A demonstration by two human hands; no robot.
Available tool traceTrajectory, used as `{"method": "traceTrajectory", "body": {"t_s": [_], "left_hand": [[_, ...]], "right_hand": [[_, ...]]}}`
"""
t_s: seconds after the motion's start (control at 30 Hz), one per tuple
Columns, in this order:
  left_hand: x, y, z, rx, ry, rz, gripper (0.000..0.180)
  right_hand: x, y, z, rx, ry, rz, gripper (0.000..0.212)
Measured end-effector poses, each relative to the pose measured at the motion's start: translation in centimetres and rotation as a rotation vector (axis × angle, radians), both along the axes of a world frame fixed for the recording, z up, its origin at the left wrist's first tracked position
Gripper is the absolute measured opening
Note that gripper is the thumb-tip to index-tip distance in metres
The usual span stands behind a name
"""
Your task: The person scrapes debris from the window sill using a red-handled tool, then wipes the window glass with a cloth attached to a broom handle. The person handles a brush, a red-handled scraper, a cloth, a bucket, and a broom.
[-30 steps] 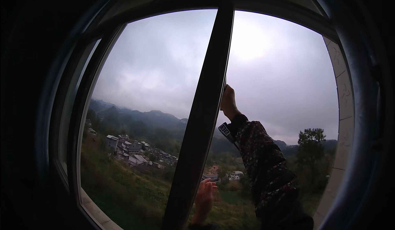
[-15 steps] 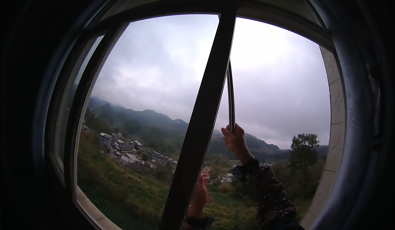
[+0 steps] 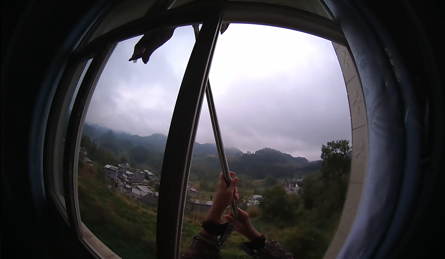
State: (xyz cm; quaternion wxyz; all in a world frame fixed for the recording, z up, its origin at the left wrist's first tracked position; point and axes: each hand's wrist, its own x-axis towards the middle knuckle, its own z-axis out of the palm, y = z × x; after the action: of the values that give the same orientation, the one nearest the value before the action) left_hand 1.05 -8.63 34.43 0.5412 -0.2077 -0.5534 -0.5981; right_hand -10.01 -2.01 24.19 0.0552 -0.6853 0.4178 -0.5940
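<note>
A thin metal pole point(image 3: 217, 129) slants up and to the left, passing behind the dark upright bar point(image 3: 187, 120) of the window; its top shows again near the upper frame. My left hand point(image 3: 225, 194) is closed around its lower part. Just below, my right hand point(image 3: 242, 224) is closed on the pole's bottom end. Both wrists carry dark bands. A dark, limp shape like cloth point(image 3: 155, 43) hangs below the top frame at upper left, near the pole's upper end. Whether it is fixed to the pole is hidden.
The window's top frame point(image 3: 273, 12) arches overhead, with a narrower side post point(image 3: 85, 138) at left. A pale tiled wall edge point(image 3: 357, 120) and a bluish curtain-like fold point(image 3: 384, 120) border the right. Beyond lie a grassy slope, houses point(image 3: 139, 180), trees and hills.
The view has shifted right. My right hand has moved from high on the pole to its bottom end, and my left hand now grips above it. The dark cloth-like shape has appeared at the top.
</note>
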Motion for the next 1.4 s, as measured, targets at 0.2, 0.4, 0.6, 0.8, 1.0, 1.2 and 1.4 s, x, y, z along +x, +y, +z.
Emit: {"method": "traceTrajectory", "body": {"t_s": [0.2, 0.4, 0.6, 0.8, 1.0, 1.2, 1.4], "left_hand": [[1.6, -2.2, 8.9, -0.088, 0.098, 0.195, 0.026], [1.5, 2.5, 13.0, -0.234, 0.01, 0.149, 0.024], [-5.8, 8.9, 6.8, -0.369, -0.056, -0.078, 0.026], [-12.1, 15.7, 2.2, -0.476, -0.164, -0.3, 0.029], [-16.2, 20.3, -0.2, -0.547, -0.302, -0.373, 0.028], [-18.9, 19.9, 1.5, -0.539, -0.478, -0.697, 0.025], [-16.3, 20.7, 13.4, -0.731, -0.133, -0.308, 0.026]], "right_hand": [[3.6, -1.9, 9.6, -0.265, 0.204, 0.018, 0.018], [2.8, 3.5, 12.8, -0.265, 0.16, -0.126, 0.022], [-3.2, 12.2, 5.9, -0.278, 0.181, -0.533, 0.024], [-7.1, 20.1, 0.0, -0.269, 0.098, -0.903, 0.027], [-8.5, 23.6, -4.1, -0.259, -0.138, -0.925, 0.025], [-7.7, 23.1, -3.5, -0.476, -0.025, -1.031, 0.022], [-8.1, 22.4, 8.1, -0.474, 0.035, -1.089, 0.026]]}}
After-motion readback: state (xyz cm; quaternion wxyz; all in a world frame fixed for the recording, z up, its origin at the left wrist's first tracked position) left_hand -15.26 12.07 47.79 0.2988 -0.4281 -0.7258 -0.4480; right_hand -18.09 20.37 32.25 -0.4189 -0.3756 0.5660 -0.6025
